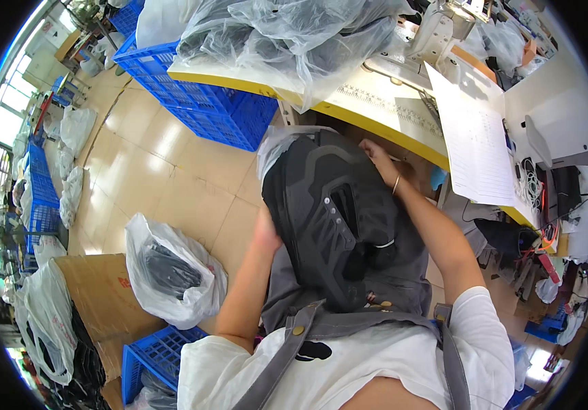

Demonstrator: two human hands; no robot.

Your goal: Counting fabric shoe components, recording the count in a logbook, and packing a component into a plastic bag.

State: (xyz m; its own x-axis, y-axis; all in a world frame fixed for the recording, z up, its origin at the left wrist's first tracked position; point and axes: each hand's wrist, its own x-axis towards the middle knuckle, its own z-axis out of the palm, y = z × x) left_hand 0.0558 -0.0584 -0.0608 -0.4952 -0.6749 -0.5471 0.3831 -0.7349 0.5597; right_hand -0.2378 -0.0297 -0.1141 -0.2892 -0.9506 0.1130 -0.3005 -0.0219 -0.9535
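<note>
Across my lap lies a large black moulded bag-like piece (338, 198) with raised ridges, a long slot and a row of small round metal studs. Translucent plastic (275, 147) shows under its far left edge. My left hand (266, 229) grips the left side of the piece, with its fingers hidden behind the edge. At the far right edge my right hand (380, 160) is closed, its fingers curled against the black piece. A thin bracelet circles the right wrist.
Ahead stands a white sewing table (349, 102) with a yellow edge, bearing plastic-wrapped goods (294, 34), a sewing machine (437, 34) and a written sheet (475, 137). Blue crates (198, 102) stand to its left. A white plastic bag (171, 273) and cardboard box (102, 294) are at the left.
</note>
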